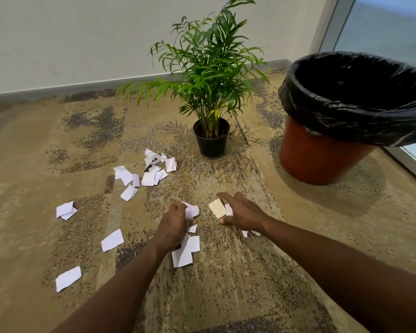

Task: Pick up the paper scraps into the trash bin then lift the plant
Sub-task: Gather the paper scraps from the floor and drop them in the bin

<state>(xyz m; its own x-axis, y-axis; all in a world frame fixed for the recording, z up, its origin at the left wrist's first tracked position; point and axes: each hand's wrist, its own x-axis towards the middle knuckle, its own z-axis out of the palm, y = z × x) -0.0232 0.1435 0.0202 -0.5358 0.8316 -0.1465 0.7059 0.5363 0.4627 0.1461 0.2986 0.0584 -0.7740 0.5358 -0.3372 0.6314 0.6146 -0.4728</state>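
Note:
Several white paper scraps (pixel 148 178) lie scattered on the carpet, left of and in front of the plant. My left hand (pixel 174 224) grips a bunch of white scraps (pixel 192 211) low over the carpet. My right hand (pixel 240 210) is beside it, fingers curled over a yellowish scrap (pixel 217 208) and a white piece. More scraps (pixel 185 254) lie under my left wrist. A green palm plant in a small black pot (pixel 211 138) stands behind the hands. The trash bin (pixel 322 155), orange with a black liner, stands at the right.
A pale wall with a grey baseboard (pixel 82 86) runs behind the plant. A glass panel with a metal frame (pixel 408 162) closes off the right side behind the bin. The floor is patterned tan and grey carpet (pixel 250 272).

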